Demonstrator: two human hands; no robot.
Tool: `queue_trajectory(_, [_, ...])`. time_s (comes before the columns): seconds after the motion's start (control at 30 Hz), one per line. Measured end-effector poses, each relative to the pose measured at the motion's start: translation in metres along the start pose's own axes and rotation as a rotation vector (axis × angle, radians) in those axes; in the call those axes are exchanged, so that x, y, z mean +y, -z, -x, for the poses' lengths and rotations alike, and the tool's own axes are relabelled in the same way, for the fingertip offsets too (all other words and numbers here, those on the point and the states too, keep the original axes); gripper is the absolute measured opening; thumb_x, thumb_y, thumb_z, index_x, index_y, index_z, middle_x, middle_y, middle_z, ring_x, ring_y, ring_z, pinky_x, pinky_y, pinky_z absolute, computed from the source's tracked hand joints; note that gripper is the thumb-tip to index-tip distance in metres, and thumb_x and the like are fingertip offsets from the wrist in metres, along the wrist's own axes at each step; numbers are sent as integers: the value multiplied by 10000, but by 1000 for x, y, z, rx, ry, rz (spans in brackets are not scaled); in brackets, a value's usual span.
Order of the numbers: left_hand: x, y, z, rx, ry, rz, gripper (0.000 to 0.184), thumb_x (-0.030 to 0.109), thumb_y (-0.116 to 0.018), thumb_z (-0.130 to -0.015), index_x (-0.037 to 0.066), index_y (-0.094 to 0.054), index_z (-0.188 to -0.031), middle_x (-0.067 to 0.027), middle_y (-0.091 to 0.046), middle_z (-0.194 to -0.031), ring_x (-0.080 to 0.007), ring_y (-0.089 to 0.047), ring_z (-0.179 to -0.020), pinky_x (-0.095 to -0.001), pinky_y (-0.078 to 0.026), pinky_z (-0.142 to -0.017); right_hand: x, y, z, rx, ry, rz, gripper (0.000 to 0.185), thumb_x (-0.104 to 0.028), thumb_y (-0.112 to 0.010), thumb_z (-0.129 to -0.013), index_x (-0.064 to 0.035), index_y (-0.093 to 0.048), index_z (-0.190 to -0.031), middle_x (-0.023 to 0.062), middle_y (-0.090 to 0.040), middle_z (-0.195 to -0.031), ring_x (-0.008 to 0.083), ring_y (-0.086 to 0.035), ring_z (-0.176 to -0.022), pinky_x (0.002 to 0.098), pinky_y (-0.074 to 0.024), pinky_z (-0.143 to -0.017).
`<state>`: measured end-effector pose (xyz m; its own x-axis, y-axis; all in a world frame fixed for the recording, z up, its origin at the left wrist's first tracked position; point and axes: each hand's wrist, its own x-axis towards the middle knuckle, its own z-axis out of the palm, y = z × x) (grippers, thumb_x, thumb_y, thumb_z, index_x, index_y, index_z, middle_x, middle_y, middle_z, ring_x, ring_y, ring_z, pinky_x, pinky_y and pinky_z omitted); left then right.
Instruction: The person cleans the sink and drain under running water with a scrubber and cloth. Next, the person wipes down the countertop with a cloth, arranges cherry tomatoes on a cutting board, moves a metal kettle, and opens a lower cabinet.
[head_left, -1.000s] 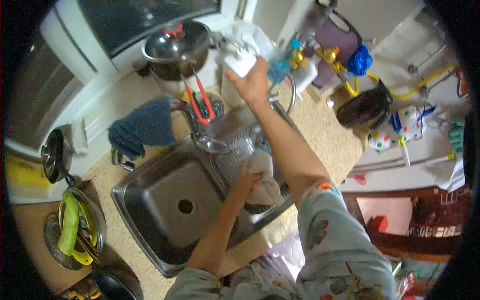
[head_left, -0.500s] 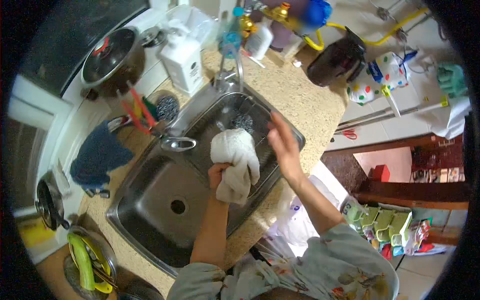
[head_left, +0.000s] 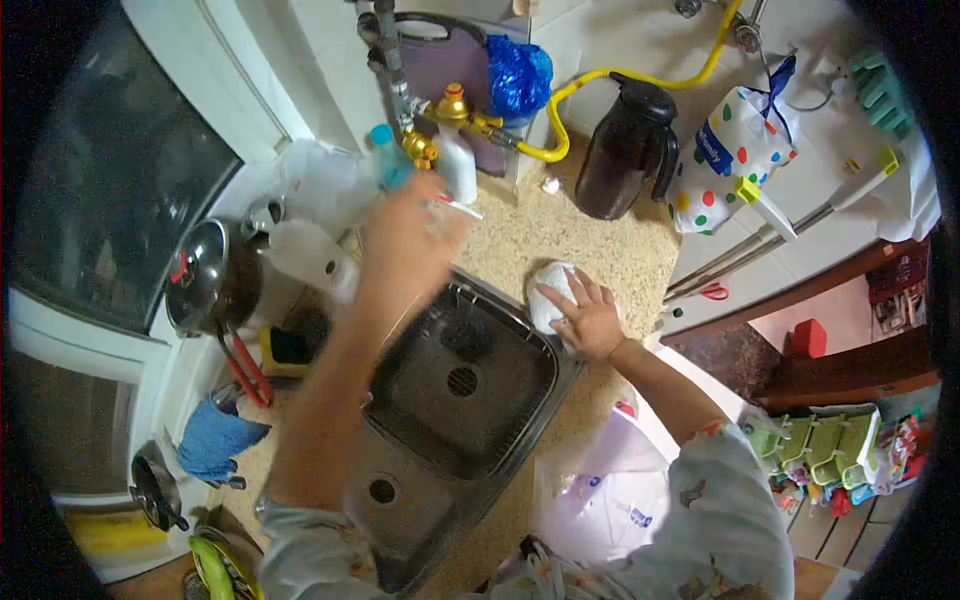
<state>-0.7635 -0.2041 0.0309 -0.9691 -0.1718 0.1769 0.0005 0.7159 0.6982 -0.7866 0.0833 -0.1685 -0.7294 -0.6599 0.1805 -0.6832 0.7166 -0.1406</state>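
Observation:
My right hand (head_left: 592, 322) lies over a bunched white cloth (head_left: 548, 297) on the speckled counter, just right of the sink. Its fingers are spread and curved over the cloth, holding it down. My left hand (head_left: 415, 235) is raised over the back of the sink, near the bottles, and smeared by motion; its fingers cannot be made out. It hides the tap area. The stainless steel sink (head_left: 505, 465) has a dark, wet right basin with a drain, and a second basin partly behind my left arm. A white bottle (head_left: 310, 258) shows beside my left forearm.
A dark jug (head_left: 625, 150) and a dotted bag (head_left: 735, 155) stand at the back right. A yellow hose (head_left: 570, 120) runs along the wall. On the left are a lidded pot (head_left: 208, 280), red-handled tongs (head_left: 243, 368) and a blue cloth (head_left: 220, 440). A white plastic bag (head_left: 605, 500) hangs in front.
The white cloth has gone from my left hand over the sink to the counter under my right hand. My left hand has moved up toward the back. The view has shifted.

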Motion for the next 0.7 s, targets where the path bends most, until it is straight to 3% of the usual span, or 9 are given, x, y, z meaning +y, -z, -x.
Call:
queue_trajectory(0.1, [-37, 17, -92, 446, -119, -328, 551, 320, -792, -727, 14, -574, -1130, -207, -624, -1057, -324, -623, -966, -412, -500, -851, -9, -6, -19, -6, -39, 1, 612, -345, -611, -857, -343, -372, -1420, 165, -379, -1446, 366, -355, -1317, 537, -345, -973])
queue_trajectory(0.23, [-97, -2, -161, 370, -65, -510, 434, 313, -758, -722, 58, -593, -1032, -205, -575, -1091, -350, -586, -1021, -433, -486, -826, -15, -28, -68, 54, 106, -75, 597, -257, -622, -845, -319, -413, -1401, 148, -445, -1385, 352, -429, -1233, 516, -358, -964])
queue_trajectory(0.3, [-118, -16, -171, 206, 2, -511, 339, 241, -758, -713, 72, -609, -965, -204, -588, -1017, -363, -588, -979, -435, -487, -810, -20, -33, -100, 86, 148, -97, 584, -220, -632, -830, -301, -445, -1377, 147, -484, -1336, 344, -461, -1196, 487, -391, -942])
queue_trajectory(0.33, [-128, -17, -168, 297, -167, -516, 296, 233, -775, -707, 76, -595, -883, -181, -607, -898, -362, -609, -850, -456, -492, -765, -24, -35, -119, 59, 165, -136, 564, -218, -637, -823, -293, -469, -1355, 141, -503, -1315, 341, -468, -1194, 474, -406, -930])
queue_trajectory(0.47, [-134, -5, -160, 322, -199, -437, 247, 189, -750, -711, 76, -600, -870, -156, -621, -842, -363, -614, -835, -454, -495, -769, -46, -68, -193, 129, 236, -196, 505, -206, -641, -806, -276, -533, -1294, 116, -552, -1246, 338, -493, -1158, 462, -436, -928])
queue_trajectory(0.53, [-115, 16, -150, 462, -367, -489, 189, 146, -728, -756, 77, -604, -881, -103, -621, -775, -277, -639, -732, -388, -518, -681, -58, -86, -229, 201, 271, -199, 503, -198, -638, -805, -280, -537, -1290, 109, -552, -1241, 343, -499, -1145, 469, -435, -936])
queue_trajectory(0.57, [-109, 29, -146, 461, -368, -498, 189, 146, -728, -756, 77, -604, -881, -103, -621, -775, -277, -639, -732, -388, -518, -681, -63, -94, -248, 177, 336, -188, 512, -187, -630, -817, -293, -520, -1306, 119, -568, -1214, 350, -507, -1143, 467, -445, -924])
queue_trajectory(0.63, [-97, 51, -136, 387, -336, -320, 154, 106, -706, -803, 79, -612, -922, -72, -608, -760, -168, -628, -643, -306, -507, -572, -77, -101, -281, 155, 400, -179, 522, -175, -623, -830, -306, -503, -1321, 130, -584, -1187, 358, -515, -1141, 464, -455, -911])
queue_trajectory(0.7, [-82, 63, -122, 395, -330, -302, 146, 93, -696, -817, 79, -614, -938, -58, -598, -751, -131, -610, -617, -277, -490, -539, -95, -106, -310, -33, 353, -246, 486, -193, -611, -817, -325, -546, -1280, 74, -627, -1137, 312, -529, -1119, 415, -448, -938])
